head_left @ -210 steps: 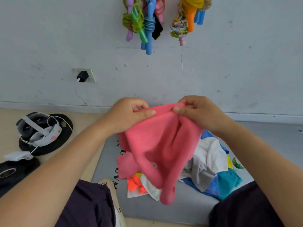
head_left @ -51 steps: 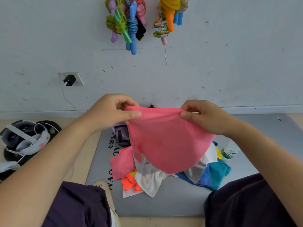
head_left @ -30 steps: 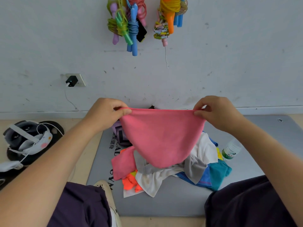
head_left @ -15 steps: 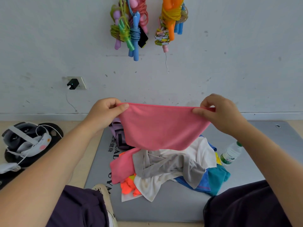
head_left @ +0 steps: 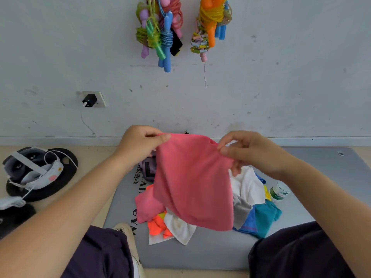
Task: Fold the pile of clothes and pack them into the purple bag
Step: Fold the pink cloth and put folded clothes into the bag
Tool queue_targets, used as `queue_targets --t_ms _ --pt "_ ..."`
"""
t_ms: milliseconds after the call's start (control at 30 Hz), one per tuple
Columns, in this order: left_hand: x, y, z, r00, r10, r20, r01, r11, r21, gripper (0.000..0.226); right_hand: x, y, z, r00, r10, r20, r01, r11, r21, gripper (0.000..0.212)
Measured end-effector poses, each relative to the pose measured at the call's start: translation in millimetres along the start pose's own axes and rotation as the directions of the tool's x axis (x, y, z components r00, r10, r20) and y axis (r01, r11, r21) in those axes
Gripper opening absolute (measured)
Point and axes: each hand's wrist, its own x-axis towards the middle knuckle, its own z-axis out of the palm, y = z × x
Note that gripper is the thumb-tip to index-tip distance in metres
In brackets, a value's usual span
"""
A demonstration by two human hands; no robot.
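Your left hand (head_left: 138, 145) and right hand (head_left: 251, 151) each pinch a top corner of the soft pink cloth garment (head_left: 192, 181) at frame centre, above the jumbled clothes pile (head_left: 247, 199). Level both corners before folding; the purple bag (head_left: 148, 167) lies behind it.

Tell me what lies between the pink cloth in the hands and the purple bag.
Nothing visible. The pink cloth, pinched by the left hand and right hand, hangs just in front of the purple bag and hides most of it.
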Motion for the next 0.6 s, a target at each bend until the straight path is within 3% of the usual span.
queue_targets --t_ms 100,167,267,367,467,600 --pt "-11.0 8.2 17.1 0.983 -0.043 0.177 0.062 0.992 -0.107 0.011 -2.2 -6.9 18.2 0.974 -0.015 0.227 -0.003 0.997 0.080 0.017" --pt "-20.3 15.4 26.2 0.952 -0.033 0.303 0.095 0.977 -0.192 0.020 -4.3 -11.4 28.6 0.956 -0.051 0.289 0.014 0.991 0.130 0.023" --pt "-33.1 26.6 35.5 0.902 0.007 0.432 0.147 0.935 -0.322 0.012 -6.9 -18.0 41.4 0.989 -0.099 0.107 0.095 0.994 0.044 0.010" --pt "-37.4 32.2 40.2 0.909 -0.005 0.418 0.197 0.887 -0.418 0.014 -7.8 -20.5 47.7 0.960 -0.232 -0.154 0.190 0.950 -0.248 0.004" --pt "-36.8 33.9 42.2 0.891 -0.011 0.454 0.242 0.857 -0.455 0.021 -8.3 -24.1 49.1 0.899 -0.374 -0.226 0.243 0.859 -0.451 0.007" --pt "-36.8 36.2 39.5 0.876 0.008 0.481 0.236 0.864 -0.444 0.036 -7.4 -25.4 47.2 0.849 -0.465 -0.253 0.277 0.798 -0.536 0.011"
